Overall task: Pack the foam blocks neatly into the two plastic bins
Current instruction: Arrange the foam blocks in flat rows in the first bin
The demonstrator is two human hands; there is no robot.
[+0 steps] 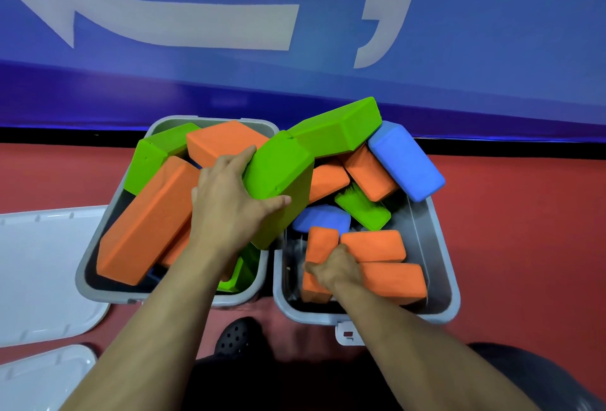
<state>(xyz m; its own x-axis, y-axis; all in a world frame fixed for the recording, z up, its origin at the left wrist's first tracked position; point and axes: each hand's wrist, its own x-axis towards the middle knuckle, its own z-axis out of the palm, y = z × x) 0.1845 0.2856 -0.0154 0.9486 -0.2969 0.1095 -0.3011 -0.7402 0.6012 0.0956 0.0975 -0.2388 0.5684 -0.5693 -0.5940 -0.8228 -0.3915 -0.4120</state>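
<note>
Left hand (226,200) spread wide, thumb and fingers clamped on a large green block (278,187) that sits tilted over the seam between left bin (86,266) and right bin (442,266). Right hand (334,268) reaches into the right bin, fingers curled round a small upright orange block (319,243). Both bins hold loosely jumbled orange, green and blue blocks; two white lids (42,273) lie on the red floor, left.

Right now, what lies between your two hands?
In the head view, the green block that the left hand grips, and below it a blue block, lie before the right hand.
</note>
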